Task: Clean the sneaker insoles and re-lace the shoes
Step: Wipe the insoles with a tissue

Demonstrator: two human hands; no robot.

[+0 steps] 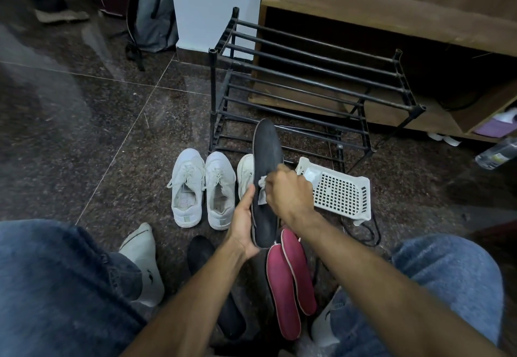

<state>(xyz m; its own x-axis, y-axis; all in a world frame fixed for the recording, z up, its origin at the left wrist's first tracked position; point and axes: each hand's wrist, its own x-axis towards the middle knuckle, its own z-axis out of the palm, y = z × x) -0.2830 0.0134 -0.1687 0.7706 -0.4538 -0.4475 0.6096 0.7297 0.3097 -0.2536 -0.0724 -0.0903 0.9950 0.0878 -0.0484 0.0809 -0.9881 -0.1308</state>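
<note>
Left grip (242, 223) clasps dark insole (267, 160) heel; right grip (289, 191) pinches wipe (261, 191) (mid-insole).

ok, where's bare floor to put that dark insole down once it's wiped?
Widest bare floor lies left of the white sneakers, out toward the backpack. The shoe rack's bars hold nothing. Crowded: between the knees, where the pink insoles and a black insole lie, and around the white basket.

Bare forearms, blue jeans (50, 272), white socks (145, 267) with dark logos.
</note>
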